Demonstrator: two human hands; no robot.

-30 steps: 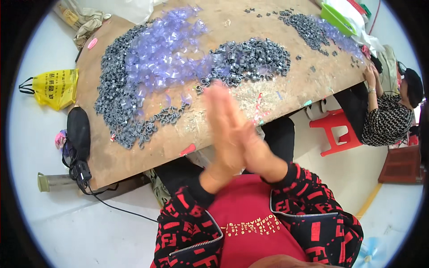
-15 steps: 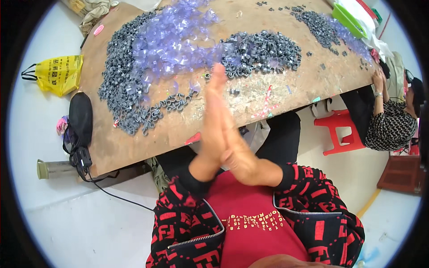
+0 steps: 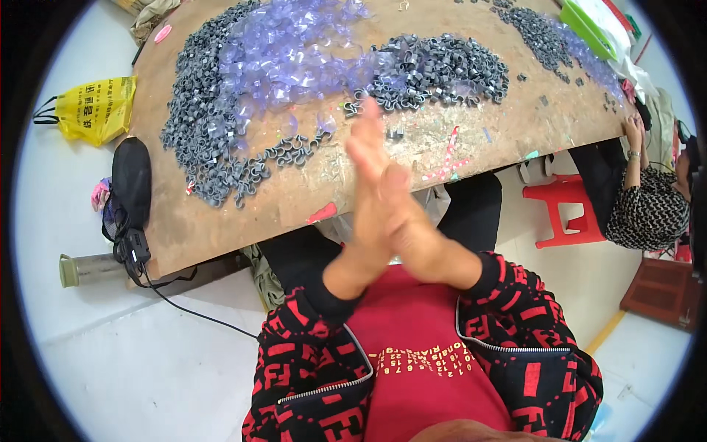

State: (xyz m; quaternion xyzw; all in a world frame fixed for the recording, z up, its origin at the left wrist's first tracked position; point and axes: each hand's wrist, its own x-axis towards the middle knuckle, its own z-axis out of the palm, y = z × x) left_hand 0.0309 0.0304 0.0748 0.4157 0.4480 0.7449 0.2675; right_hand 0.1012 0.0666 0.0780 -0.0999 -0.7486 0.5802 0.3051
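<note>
My left hand [image 3: 367, 202] and my right hand [image 3: 417, 231] press palm to palm in front of my chest, just off the table's near edge. The left fingers are stretched out toward the table, and the right hand lies against that palm, a little lower. Motion blurs both slightly; I see nothing held between them. Beyond the fingertips lies a pile of small grey curved clips [image 3: 442, 70]. A heap of clear purplish plastic pieces [image 3: 283, 55] spreads to its left, with more grey clips [image 3: 195, 110] along that heap's left side.
The worn wooden table [image 3: 294, 177] carries red tape scraps [image 3: 451, 151]. At left are a yellow bag [image 3: 96, 110], a black pouch [image 3: 131, 177] with a cable, and a bottle [image 3: 88, 270]. A person [image 3: 648, 206] sits at right near a red stool [image 3: 567, 210] and green basket [image 3: 588, 29].
My hands have slid against each other, the right one now lower along the left palm. Both have shifted slightly right, and the whole view has moved a little.
</note>
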